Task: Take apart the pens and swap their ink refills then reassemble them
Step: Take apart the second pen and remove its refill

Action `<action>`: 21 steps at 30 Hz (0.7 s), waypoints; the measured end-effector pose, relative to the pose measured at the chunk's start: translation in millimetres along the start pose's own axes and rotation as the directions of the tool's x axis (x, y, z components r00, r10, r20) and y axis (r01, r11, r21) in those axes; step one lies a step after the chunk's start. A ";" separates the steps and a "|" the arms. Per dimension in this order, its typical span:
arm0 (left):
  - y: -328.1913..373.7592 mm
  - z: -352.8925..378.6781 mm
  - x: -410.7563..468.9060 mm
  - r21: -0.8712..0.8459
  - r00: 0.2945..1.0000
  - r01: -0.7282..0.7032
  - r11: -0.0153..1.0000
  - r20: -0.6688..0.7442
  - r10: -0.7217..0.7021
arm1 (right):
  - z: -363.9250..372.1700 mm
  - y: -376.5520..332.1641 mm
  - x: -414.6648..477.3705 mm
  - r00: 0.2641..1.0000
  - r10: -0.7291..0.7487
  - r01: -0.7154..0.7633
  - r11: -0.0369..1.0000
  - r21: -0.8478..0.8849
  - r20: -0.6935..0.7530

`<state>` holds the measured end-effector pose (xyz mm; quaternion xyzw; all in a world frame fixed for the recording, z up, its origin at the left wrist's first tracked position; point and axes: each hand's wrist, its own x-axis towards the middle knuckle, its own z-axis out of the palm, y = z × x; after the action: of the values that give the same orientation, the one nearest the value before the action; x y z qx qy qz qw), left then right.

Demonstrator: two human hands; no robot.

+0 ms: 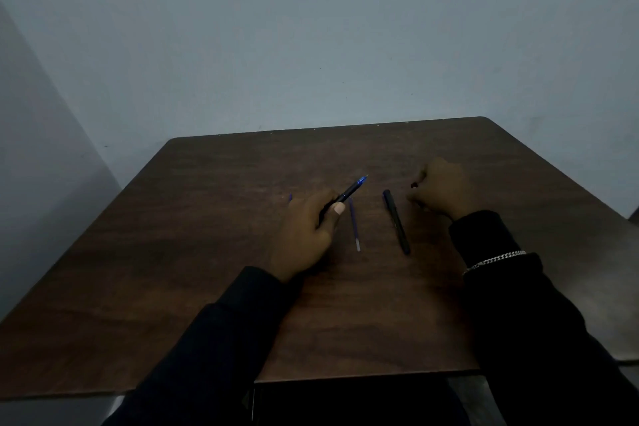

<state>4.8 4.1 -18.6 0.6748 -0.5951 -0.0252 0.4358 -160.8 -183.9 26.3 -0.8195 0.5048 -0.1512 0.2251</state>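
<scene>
Your left hand [304, 232] had its grip closed round a slim black pen with a translucent blue tip [349, 191], with the thumb pressed against the barrel. The tip pointed up and away to the right, raised off the dark brown wood-grain surface [207, 252]. Just right of that hand, a thin blue ink refill with a pale end [354, 225] lay flat on the surface, the pale end toward you. Further right, apart from the refill and roughly parallel to it, lay a black pen barrel [396, 222]. Your right hand [439, 188] sat just right of the barrel's far end with its fingers curled inward. A small dark reddish spot showed at the fingertips, but I could not tell whether that grip held anything. A small blue piece [290, 197] sat just left of your left hand. A silver chain bracelet [494, 259] lay over your right arm's dark sleeve [539, 322].
</scene>
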 end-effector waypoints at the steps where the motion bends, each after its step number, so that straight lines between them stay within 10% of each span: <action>1: -0.6 0.2 0.2 -0.004 1.000 0.007 1.000 0.000 -0.007 | 1.0 0.0 -0.3 0.999 -0.013 0.017 0.995 0.100 -0.046; 5: -4.7 0.1 1.3 0.005 1.000 -0.009 1.000 -0.026 0.010 | 1.9 -6.2 -2.1 0.982 -0.159 0.184 0.644 0.742 -0.106; 9: -6.8 1.7 1.5 0.012 0.999 -0.009 1.000 -0.040 0.009 | 1.3 -15.7 -6.2 0.954 -0.294 0.151 0.276 0.949 -0.066; 21: -8.1 2.2 2.4 0.005 0.999 -0.017 1.000 -0.048 0.017 | 9.3 -24.0 -14.6 0.908 -0.415 0.189 0.287 0.939 -0.056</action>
<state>10.6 0.2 -23.8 0.6712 -0.5903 -0.0040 0.4484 -144.7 -159.4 30.6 -0.6359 0.1385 -0.3671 0.6646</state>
